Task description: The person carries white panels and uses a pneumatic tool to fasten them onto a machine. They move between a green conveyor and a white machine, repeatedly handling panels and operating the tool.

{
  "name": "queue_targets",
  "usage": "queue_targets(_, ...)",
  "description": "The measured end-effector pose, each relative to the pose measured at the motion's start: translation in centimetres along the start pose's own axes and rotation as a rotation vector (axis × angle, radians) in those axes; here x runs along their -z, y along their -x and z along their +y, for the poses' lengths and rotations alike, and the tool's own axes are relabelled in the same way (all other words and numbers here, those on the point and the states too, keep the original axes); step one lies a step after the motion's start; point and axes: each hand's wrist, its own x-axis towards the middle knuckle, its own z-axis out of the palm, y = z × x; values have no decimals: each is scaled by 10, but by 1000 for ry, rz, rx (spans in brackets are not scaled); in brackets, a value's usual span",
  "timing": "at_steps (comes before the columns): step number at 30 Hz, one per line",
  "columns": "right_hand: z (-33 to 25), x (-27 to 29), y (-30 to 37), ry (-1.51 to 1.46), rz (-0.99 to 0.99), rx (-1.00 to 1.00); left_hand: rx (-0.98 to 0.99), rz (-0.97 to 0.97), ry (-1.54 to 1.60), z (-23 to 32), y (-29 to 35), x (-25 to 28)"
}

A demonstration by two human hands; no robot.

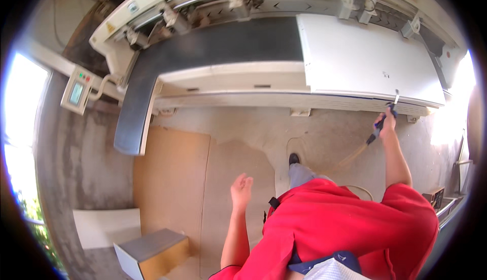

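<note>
In my right hand [388,123] is an air blow gun [393,108], black and blue with a thin light nozzle pointing away from me. A yellowish hose [350,161] trails from its handle down toward my body. The nozzle tip is at the near edge of a large white panel [365,57], which lies on the right part of a machine bed. A small dark mark shows on the panel. My left hand [242,190] hangs apart from everything over the floor, fingers loosely bent and nothing in it.
The machine's dark table [223,44] bends toward me at the left. Clamps [236,1] line the rail behind it. A control panel [77,90] sticks out on the left. Brown board [172,173] covers part of the floor, with a grey-topped box [152,252] at the lower left.
</note>
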Motion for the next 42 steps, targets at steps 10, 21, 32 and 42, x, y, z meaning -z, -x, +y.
queue_targets(10,88,-133,29,-37,-380,-327,32,-685,-62,112,-137,-214)
queue_targets(21,16,-250,-1,268,-482,112,-619,-83,-665,215,-380,-240)
queue_targets(32,-46,3,-113,-42,522,101,-475,67,-1005,205,-571,-267)
queue_targets(42,-159,120,-264,-496,138,100,-298,-99,-738,147,-403,-362)
